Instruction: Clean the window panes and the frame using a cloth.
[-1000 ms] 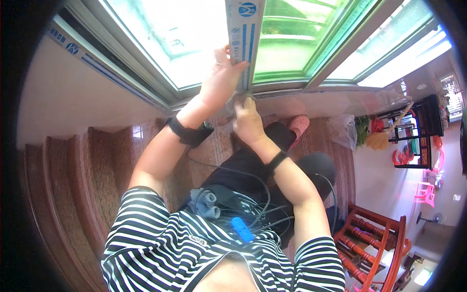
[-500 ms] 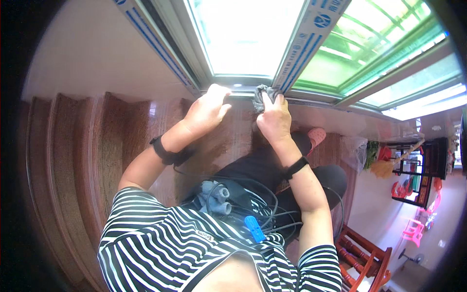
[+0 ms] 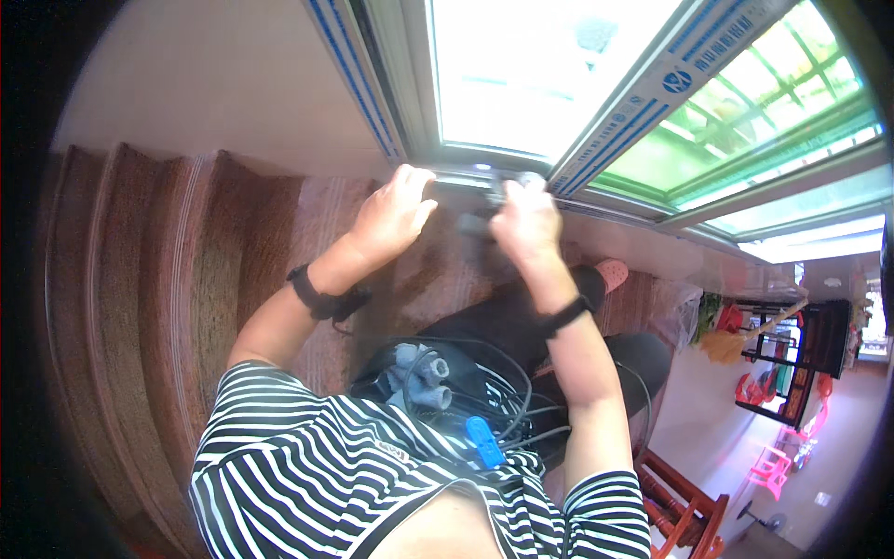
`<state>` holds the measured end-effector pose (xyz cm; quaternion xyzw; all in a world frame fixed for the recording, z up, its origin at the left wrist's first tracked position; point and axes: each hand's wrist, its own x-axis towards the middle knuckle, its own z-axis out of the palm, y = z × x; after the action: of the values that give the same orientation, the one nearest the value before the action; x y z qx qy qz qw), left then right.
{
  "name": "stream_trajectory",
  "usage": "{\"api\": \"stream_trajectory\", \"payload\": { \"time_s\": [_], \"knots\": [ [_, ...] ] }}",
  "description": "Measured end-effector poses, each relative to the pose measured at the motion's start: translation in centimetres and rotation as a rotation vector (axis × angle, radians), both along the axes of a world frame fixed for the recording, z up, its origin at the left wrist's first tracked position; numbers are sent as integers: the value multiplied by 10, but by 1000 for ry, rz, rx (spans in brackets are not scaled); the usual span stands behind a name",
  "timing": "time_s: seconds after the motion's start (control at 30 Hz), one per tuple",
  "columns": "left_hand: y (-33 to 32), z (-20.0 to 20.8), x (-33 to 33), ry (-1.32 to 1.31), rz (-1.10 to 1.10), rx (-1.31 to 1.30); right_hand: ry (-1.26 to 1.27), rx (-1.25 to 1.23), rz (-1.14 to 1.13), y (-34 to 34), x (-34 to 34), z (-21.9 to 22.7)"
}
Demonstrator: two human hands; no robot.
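My left hand [image 3: 395, 207] curls its fingers over the lower edge of the window frame [image 3: 368, 79], its thumb apart from them. To its right, my right hand [image 3: 527, 224] is closed on a crumpled grey cloth [image 3: 496, 193] at the bottom rail near the slanting bar of the frame. Motion smears this hand and the cloth, and the fingers partly hide the cloth. Bright glass [image 3: 531, 84] rises beyond both hands. A dark band circles each wrist.
Brown stone stairs [image 3: 140, 307] run down the left side. In my lap lie rolled grey-blue cloths [image 3: 424, 377], black cables and a blue clip [image 3: 484, 442]. A wooden railing [image 3: 684, 508], a black rack [image 3: 792, 359] and a pink stool [image 3: 769, 472] stand at the right.
The view has shifted, so the window sits further right. My right hand has moved and blurred, the cloth still in it. My left hand keeps its place on the frame's edge.
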<state>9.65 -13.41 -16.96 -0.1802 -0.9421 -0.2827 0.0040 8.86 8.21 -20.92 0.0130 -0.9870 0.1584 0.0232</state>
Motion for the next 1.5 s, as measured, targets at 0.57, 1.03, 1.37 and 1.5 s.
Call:
{"api": "stream_trajectory", "payload": {
  "time_s": [0.57, 1.03, 1.37, 1.5],
  "knots": [
    [-12, 13, -1, 81, 130, 141, 202, -199, 317, -64, -24, -16],
    [-15, 18, 1, 128, 125, 178, 151, -17, 259, -46, -18, -7],
    [16, 17, -8, 116, 72, 252, 279, -178, 294, -29, -9, -31],
    [49, 35, -19, 86, 25, 325, 195, -150, 11, 30, 10, -20]
  ]
}}
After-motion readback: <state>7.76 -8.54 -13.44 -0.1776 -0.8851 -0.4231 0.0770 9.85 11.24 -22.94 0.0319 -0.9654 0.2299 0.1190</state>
